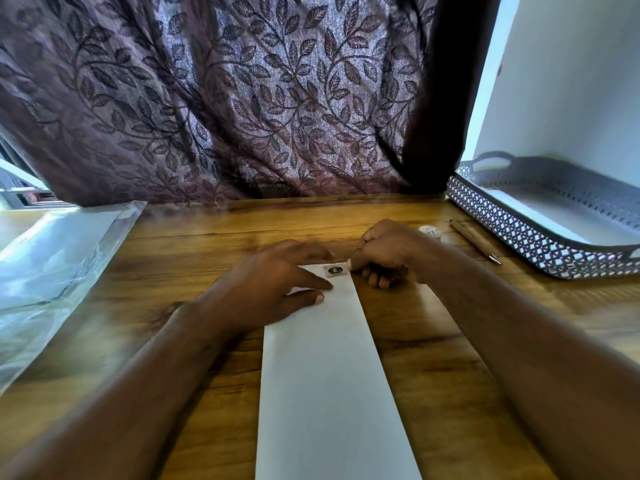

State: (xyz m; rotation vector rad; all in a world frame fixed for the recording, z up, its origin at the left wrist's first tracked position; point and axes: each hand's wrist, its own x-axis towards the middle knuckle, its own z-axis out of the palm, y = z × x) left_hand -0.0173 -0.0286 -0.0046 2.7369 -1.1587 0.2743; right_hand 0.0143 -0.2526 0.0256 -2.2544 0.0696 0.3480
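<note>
Envelope (322,375) lengthwise away, apparent stamp (335,270) farthest.

A long white paper (322,375) lies on the wooden table (207,244). The left hand (266,278) presses flat on its far end, and the right hand (384,254), fingers curled, pinches the edge of a small stamp (335,270) there. A pen (476,241) lies beside a patterned tray (519,233).

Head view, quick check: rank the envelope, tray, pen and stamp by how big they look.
1. envelope, close to the camera and running off the bottom edge
2. tray, farther off and cut off at the right, so the order of these two is unsure
3. pen
4. stamp
</note>
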